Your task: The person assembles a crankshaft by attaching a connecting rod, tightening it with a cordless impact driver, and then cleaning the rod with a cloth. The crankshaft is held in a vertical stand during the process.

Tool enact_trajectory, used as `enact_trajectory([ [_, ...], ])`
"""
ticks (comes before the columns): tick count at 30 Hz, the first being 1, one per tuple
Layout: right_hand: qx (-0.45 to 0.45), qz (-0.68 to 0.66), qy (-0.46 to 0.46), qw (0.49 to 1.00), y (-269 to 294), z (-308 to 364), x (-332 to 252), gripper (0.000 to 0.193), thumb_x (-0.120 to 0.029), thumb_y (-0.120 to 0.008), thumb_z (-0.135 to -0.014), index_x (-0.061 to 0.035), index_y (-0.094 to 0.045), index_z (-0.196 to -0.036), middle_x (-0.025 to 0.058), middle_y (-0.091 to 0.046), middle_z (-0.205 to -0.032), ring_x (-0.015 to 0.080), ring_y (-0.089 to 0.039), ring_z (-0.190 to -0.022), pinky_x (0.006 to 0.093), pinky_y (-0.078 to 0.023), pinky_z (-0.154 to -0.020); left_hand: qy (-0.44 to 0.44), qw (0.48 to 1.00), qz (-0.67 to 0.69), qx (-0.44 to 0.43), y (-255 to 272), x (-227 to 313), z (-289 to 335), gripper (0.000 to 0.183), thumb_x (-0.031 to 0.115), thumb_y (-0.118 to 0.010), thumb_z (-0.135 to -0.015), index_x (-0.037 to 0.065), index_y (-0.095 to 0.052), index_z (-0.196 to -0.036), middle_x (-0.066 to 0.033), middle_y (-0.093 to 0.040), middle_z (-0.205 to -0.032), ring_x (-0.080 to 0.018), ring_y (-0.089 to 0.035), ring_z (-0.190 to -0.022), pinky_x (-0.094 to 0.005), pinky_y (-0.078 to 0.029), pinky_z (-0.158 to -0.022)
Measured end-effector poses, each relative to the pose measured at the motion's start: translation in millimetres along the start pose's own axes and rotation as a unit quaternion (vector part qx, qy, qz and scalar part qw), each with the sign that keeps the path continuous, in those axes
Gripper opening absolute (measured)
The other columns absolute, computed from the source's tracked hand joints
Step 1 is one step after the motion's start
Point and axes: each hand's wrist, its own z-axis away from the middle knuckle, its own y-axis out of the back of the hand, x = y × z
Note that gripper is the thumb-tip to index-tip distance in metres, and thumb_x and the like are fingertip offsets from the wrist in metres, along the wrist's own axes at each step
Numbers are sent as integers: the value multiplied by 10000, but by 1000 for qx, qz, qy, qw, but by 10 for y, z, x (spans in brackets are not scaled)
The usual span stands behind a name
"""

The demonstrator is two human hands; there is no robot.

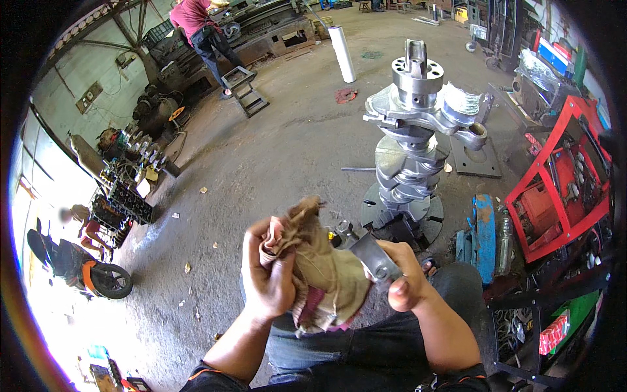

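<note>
My left hand (266, 287) is closed around a bunched, stained brown rag (330, 277), which hangs loosely over my lap. My right hand (410, 277) grips a grey metal connecting rod cap (375, 256), curved and with a bolt boss at its end. The rag's right edge meets the cap and my right fingers; whether it presses on the cap's inner face is hidden. Just beyond my hands a large shiny crankshaft (410, 166) stands upright, with a connecting rod (473, 134) jutting from its upper part. Its lower end sits on a round dark base (434, 219).
At the right stand a red metal frame (545, 179) and a blue rusty bar (483, 235). Engine parts (124, 189) and a motorcycle (91, 271) are on the left. One person (202, 32) stands by a machine at the back; another (91, 228) sits left.
</note>
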Motion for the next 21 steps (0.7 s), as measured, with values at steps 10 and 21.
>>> enact_trajectory([
  [10,-210,-328,-149,909,-9,214,100,1111,-994,-449,-630,-1,-610,-1102,18,-597,-804,51,-453,-517,205,-325,-441,-18,915,144,-377,74,126,-215,392,12,-631,-903,26,-612,-1294,-238,-553,-1387,-348,-555,-1279,-396,-466,-1003],
  [21,-157,-230,-90,956,73,123,124,1064,-991,-385,-676,-3,-576,-1020,-14,-532,-738,57,-446,-586,227,-359,-506,-129,987,-83,-45,356,351,66,290,0,-637,-727,-17,-692,-1011,-164,-717,-972,-323,-687,-882,-414,-537,-823],
])
